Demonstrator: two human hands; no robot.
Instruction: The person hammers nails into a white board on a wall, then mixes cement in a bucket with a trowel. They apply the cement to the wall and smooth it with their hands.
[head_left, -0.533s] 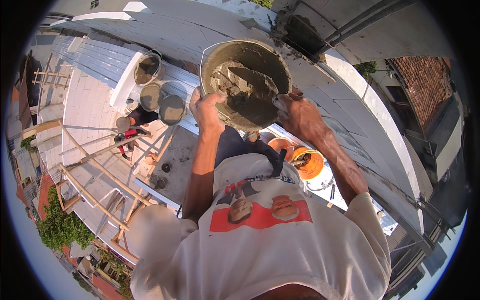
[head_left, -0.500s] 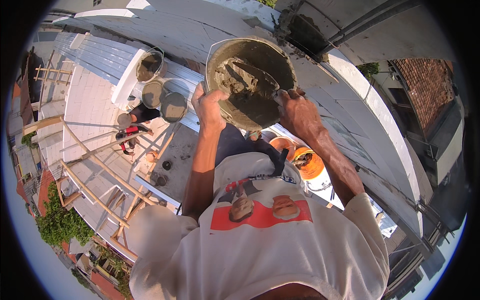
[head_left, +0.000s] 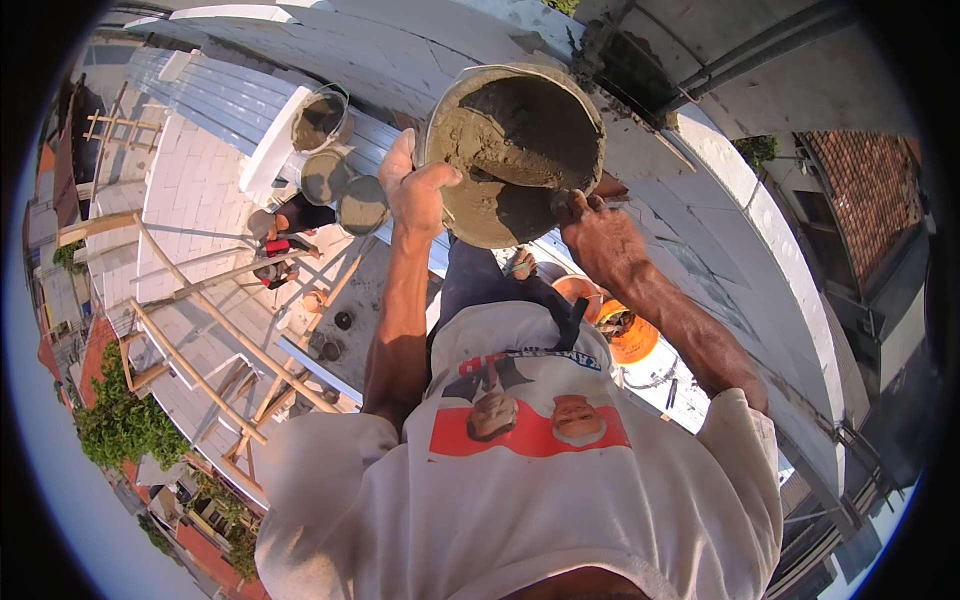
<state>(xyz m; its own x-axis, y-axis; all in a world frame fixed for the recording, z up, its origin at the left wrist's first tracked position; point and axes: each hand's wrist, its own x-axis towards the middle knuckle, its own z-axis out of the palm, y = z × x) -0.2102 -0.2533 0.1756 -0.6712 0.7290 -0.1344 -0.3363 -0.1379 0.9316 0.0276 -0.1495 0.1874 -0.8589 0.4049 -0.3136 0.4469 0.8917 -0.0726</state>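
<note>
A bucket [head_left: 520,72] with a pale rim and wet grey mortar [head_left: 470,140] inside is held up in front of my chest, its mouth tilted toward me. My left hand [head_left: 415,190] grips its left side, the thumb over the rim and the fingers along the outer wall. At the lower right rim, my right hand [head_left: 600,230] is closed with curled fingers. A mortar-coated edge runs across the bucket toward that hand; whether it belongs to a tool is unclear. The bucket's underside is hidden.
Lower left stand several mortar buckets [head_left: 362,207] beside corrugated metal sheets [head_left: 205,90]. Two people [head_left: 290,215] crouch below, near bamboo poles [head_left: 215,310]. An orange bucket [head_left: 635,340] stands below my right forearm. A white block wall [head_left: 700,210] curves along the right.
The bucket and both hands have moved slightly up. The mortar inside has shifted, and the raised, blade-like shape seen earlier no longer stands out. My left fingers reach higher along the wall.
</note>
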